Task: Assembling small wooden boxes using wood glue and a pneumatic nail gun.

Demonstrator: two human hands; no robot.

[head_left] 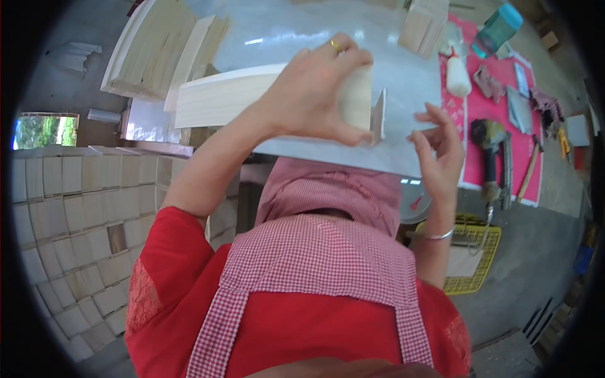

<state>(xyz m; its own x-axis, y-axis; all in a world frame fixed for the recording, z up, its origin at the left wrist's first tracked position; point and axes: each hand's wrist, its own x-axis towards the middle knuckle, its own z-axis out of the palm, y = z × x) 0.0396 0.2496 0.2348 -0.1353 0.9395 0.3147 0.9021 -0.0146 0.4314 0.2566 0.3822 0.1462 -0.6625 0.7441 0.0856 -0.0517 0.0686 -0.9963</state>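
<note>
A long pale wooden board [217, 94] lies across the grey table in front of me. My left hand [318, 94] grips it near its right end, fingers over the far edge and thumb at the near edge. Just past that end, close to the thumb, a small thin plate [380, 116] stands upright on the table. My right hand [439, 146] hovers by the table's near right edge, apart from the board. Its fingers are spread and slightly bent, with nothing visible between them.
Stacked boards [151, 50] stand at the far left, wooden blocks [423, 28] at the far right. On a pink sheet lie a white glue bottle [458, 75], a teal bottle [498, 30], a nail gun [488, 151] and a hammer [529, 169]. A yellow basket [495, 252] sits below.
</note>
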